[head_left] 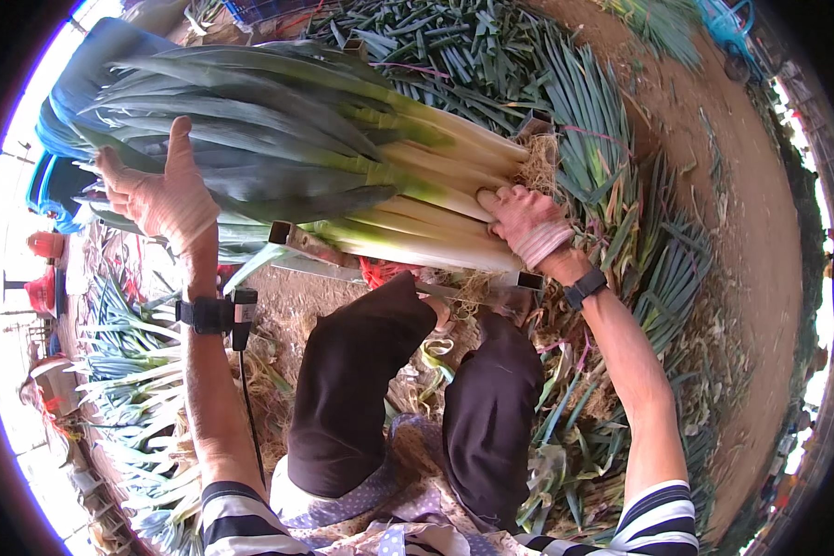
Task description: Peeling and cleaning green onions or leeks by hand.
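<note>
A big bundle of leeks [435,176] lies across a low metal frame [320,246] in front of my knees, dark leaves to the left and white stems with roots to the right. My left hand [165,193], wrapped in pale tape across the palm, is open at the leafy end, thumb and fingers spread, holding nothing. At the root end my right hand [528,222], also taped, has its fingers bent and closed on a white leek stem. Red string [380,271] shows beneath the bundle, near the frame.
Tied leek bundles [602,139] are heaped beyond the frame and down the right side. More loose leeks [134,398] lie on the ground at my left. Blue plastic sheeting [88,83] stands at the far left. Bare earth [751,250] stretches along the right.
</note>
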`<action>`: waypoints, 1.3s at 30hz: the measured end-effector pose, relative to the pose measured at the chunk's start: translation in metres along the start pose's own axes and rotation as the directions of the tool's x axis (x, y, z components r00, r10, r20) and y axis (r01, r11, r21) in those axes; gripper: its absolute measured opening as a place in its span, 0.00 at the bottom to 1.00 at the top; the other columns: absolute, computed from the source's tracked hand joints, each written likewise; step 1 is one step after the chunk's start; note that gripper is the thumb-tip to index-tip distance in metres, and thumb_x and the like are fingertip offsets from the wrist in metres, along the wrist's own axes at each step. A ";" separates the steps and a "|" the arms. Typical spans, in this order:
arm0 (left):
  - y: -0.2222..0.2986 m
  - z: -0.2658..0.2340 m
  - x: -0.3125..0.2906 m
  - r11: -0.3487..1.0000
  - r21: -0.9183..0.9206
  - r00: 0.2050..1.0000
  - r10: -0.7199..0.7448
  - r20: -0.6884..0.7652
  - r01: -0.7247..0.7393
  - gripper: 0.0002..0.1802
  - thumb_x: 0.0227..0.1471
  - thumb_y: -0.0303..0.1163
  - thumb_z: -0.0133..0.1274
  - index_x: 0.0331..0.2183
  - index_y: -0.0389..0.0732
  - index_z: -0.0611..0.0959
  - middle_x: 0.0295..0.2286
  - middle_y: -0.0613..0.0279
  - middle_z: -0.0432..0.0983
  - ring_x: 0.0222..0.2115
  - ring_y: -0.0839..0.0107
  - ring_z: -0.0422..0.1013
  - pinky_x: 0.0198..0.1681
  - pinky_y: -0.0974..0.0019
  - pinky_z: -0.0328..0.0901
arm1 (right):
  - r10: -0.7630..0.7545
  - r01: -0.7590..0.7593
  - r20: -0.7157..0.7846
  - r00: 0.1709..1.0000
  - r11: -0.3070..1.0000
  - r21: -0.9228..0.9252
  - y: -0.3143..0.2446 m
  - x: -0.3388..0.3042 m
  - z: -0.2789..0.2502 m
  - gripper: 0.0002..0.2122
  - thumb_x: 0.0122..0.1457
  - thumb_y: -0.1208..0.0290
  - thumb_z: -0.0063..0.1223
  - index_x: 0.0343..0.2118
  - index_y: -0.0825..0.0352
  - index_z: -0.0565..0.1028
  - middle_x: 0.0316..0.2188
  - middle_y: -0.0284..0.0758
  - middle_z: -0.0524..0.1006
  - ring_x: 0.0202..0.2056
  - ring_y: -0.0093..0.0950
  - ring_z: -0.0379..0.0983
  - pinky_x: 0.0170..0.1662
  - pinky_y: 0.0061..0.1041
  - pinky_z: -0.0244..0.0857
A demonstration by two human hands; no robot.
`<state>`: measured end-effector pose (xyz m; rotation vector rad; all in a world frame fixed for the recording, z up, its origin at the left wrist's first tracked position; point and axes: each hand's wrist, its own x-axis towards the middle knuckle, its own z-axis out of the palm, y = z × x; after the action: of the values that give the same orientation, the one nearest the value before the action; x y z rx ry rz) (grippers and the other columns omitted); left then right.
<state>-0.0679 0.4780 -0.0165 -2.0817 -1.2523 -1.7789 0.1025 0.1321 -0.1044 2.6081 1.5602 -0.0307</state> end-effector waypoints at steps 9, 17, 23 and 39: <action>0.009 0.072 -0.033 0.762 -0.110 0.453 0.488 0.746 -0.639 0.41 0.46 0.62 0.48 0.58 0.56 0.60 0.55 0.52 0.58 0.56 0.55 0.54 0.56 0.50 0.49 | 0.089 -0.093 -0.074 0.993 0.995 -0.046 0.007 0.007 0.005 0.18 0.46 0.63 0.58 0.42 0.55 0.70 0.34 0.33 0.71 0.39 0.35 0.69 0.32 0.33 0.69; 0.021 0.051 -0.015 0.814 -0.035 0.377 0.306 0.874 -0.579 0.40 0.44 0.61 0.51 0.57 0.60 0.62 0.57 0.56 0.57 0.56 0.52 0.54 0.56 0.53 0.52 | 0.411 -0.153 -0.420 0.809 0.837 0.525 -0.002 -0.028 0.002 0.17 0.46 0.62 0.62 0.41 0.59 0.75 0.38 0.37 0.75 0.40 0.36 0.72 0.43 0.34 0.68; 0.068 -0.002 -0.023 0.874 0.011 0.680 0.370 0.633 -0.485 0.33 0.43 0.61 0.52 0.51 0.63 0.72 0.54 0.55 0.61 0.53 0.52 0.58 0.55 0.55 0.54 | 0.888 -0.447 -0.035 0.459 0.264 0.854 0.024 -0.217 0.041 0.16 0.50 0.58 0.59 0.39 0.60 0.76 0.39 0.37 0.77 0.40 0.31 0.75 0.39 0.29 0.70; 0.354 -0.279 -0.239 0.207 0.443 -0.381 0.856 0.350 0.872 0.29 0.56 0.42 0.48 0.54 0.37 0.64 0.49 0.52 0.67 0.44 0.64 0.69 0.50 0.58 0.64 | 0.841 -0.760 0.478 -0.254 -0.479 0.440 -0.133 -0.475 0.227 0.22 0.48 0.50 0.53 0.45 0.54 0.73 0.39 0.41 0.76 0.42 0.42 0.72 0.44 0.38 0.65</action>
<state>-0.0408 -0.0314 -0.0001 0.7942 -0.1418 -0.5786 -0.2317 -0.2445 -0.3076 3.3376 -1.6243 -0.3436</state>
